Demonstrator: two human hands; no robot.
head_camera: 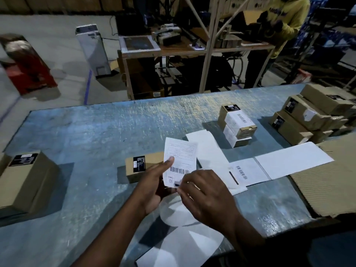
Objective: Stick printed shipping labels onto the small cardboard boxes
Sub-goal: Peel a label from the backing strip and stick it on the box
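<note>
Left hand [154, 182] grips a white barcode-printed shipping label [181, 155], thumb on its face; right hand [206, 197] pinches its lower corner. Label held above the scratched blue bench [92, 132], overlapping a small brown cardboard box [146, 164]

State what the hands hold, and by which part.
The printed label: left hand grips its left side, right hand pinches its lower edge.

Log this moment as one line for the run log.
left hand: holds shipping label | right hand: pinches its lower edge | small box: on table behind label, no shipping label visible on it
</note>
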